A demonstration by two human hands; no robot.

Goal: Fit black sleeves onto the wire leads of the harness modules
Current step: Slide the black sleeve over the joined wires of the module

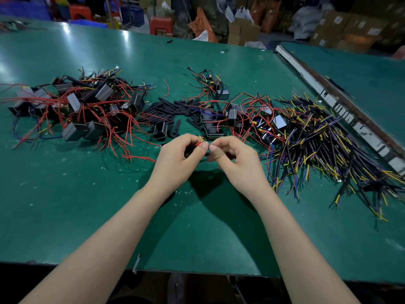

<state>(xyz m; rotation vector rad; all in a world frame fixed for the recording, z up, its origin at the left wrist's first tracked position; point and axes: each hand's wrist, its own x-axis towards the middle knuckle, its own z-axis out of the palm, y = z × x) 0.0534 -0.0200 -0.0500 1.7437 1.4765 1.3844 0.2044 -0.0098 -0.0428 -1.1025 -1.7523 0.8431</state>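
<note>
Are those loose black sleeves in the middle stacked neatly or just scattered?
Scattered. The black sleeves lie flat on the green table in a loose heap, pointing different ways, some overlapping, a few strays lying apart near its edge.

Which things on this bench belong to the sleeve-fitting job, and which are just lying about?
Belong to the job:
- left hand and right hand, pinching a red wire lead
- loose black sleeves
- pile of harness modules

Lying about:
- bundle of black, yellow and purple wires
- red stool
- cardboard boxes
</note>
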